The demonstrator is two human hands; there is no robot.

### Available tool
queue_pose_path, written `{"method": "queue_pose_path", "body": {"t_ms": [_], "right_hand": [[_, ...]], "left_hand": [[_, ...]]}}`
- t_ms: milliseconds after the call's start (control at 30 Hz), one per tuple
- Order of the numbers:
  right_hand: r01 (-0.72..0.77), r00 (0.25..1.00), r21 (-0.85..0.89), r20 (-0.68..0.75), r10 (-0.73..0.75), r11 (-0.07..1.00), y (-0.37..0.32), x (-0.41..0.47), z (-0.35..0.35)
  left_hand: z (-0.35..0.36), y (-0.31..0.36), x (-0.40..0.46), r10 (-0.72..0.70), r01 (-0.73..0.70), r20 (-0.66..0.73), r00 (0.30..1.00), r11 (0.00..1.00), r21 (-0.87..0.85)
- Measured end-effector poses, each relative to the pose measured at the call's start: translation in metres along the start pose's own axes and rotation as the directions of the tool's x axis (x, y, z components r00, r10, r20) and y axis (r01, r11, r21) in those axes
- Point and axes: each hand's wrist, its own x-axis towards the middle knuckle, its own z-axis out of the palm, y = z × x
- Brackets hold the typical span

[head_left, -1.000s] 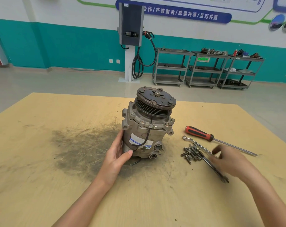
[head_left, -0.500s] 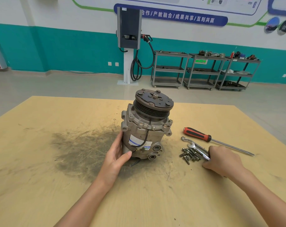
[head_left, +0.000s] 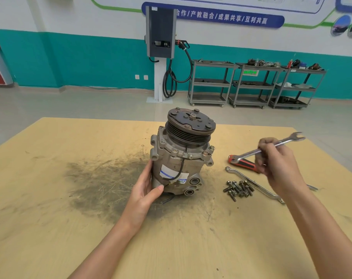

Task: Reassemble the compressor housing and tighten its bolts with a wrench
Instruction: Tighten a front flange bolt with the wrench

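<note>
The grey metal compressor [head_left: 181, 158] stands upright on the table, its dark pulley on top and a black wire down its front. My left hand [head_left: 145, 190] holds its lower left side, thumb on the front. To the right, my right hand [head_left: 278, 166] grips a silver combination wrench [head_left: 271, 148] lifted above the table, its open jaw pointing up and right. A pile of several loose bolts [head_left: 238, 189] lies on the table right of the compressor.
A second, bent wrench [head_left: 255, 185] lies beside the bolts. A red-handled screwdriver [head_left: 242, 163] lies behind it, partly hidden by my hand. The wooden table [head_left: 50, 228] has a dark greasy smear left of the compressor. Metal shelf carts stand against the far wall.
My right hand closed on a wrench lying by the bolts and lifted it off the table, up and to the right. My left hand stayed on the compressor.
</note>
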Motion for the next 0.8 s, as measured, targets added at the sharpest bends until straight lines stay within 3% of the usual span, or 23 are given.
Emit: {"method": "queue_pose_path", "body": {"t_ms": [100,300,467,800], "right_hand": [[-0.148,0.988,0.332,0.094,0.123,0.932,0.000,0.003,0.024],[-0.200,0.979,0.547,0.136,0.150,0.813,0.014,0.008,0.043],[-0.247,0.965,0.553,0.215,0.150,0.796,0.017,0.015,0.045],[-0.430,0.894,0.456,0.333,0.299,0.779,0.007,0.030,0.052]], "left_hand": [[-0.001,-0.001,0.000,-0.001,0.001,-0.004,1.000,1.000,0.005],[-0.001,0.000,0.000,0.000,0.000,0.007,1.000,1.000,0.020],[0.000,0.001,0.000,0.002,-0.001,-0.004,1.000,1.000,0.012],[0.006,0.008,-0.002,0.025,-0.024,-0.001,1.000,0.996,0.086]]}}
